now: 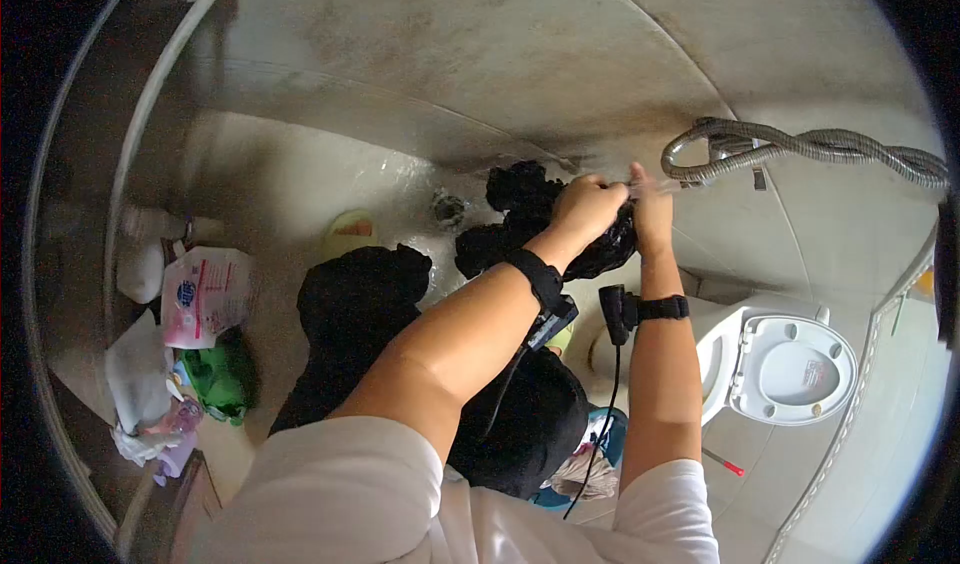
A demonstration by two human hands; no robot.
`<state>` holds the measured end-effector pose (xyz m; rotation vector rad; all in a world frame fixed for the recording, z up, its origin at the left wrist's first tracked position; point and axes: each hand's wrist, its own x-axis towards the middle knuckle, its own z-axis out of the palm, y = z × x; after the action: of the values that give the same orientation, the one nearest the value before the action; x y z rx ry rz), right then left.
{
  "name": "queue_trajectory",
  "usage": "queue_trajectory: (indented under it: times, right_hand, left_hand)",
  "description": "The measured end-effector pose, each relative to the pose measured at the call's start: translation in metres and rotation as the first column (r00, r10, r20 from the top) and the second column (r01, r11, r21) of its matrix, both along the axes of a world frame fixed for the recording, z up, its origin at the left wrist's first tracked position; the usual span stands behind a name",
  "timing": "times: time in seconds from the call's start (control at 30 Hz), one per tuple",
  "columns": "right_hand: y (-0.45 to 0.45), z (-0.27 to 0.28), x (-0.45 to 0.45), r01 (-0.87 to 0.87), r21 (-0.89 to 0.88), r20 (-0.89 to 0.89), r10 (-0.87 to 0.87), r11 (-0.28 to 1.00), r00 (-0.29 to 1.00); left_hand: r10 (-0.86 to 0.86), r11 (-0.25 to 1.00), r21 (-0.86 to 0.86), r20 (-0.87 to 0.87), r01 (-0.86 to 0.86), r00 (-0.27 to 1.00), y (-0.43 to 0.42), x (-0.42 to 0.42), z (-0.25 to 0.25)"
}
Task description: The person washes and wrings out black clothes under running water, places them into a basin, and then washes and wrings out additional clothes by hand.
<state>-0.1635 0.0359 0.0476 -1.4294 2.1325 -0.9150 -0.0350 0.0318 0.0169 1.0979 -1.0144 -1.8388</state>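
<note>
A wet, shiny black garment (530, 219) hangs bunched in front of me, low beside the tiled wall. My left hand (590, 209) is closed in a fist on its upper edge. Close on the right, my right hand (652, 212) grips the same garment at its right end, thumb raised; its other fingers are partly hidden. Clear water (655, 186) runs across both hands from the tap (735, 146) on the wall. Each wrist wears a black strap with a small device and cable.
A coiled metal shower hose (820, 146) hangs by the tap. The floor drain (447, 207) lies left of the garment. A white toilet (790, 369) stands at right. Bags and a pink-white detergent pouch (207, 297) sit at left. Behind my arm is a blue basin (615, 439) with clothes.
</note>
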Motion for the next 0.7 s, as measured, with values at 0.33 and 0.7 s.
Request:
queue_trajectory:
  times: [0.33, 0.7]
  right_hand:
    - [0.052, 0.055, -0.010, -0.212, 0.305, 0.661, -0.046, 0.928, 0.749]
    - [0.096, 0.039, 0.073, 0.101, -0.352, 0.327, 0.021, 0.930, 0.945]
  left_hand:
    - [0.100, 0.940, -0.341, 0.224, -0.018, 0.969, -0.007, 0.014, 0.025]
    - [-0.292, 0.911, 0.035, 0.757, 0.410, 0.584, -0.016, 0.072, 0.000]
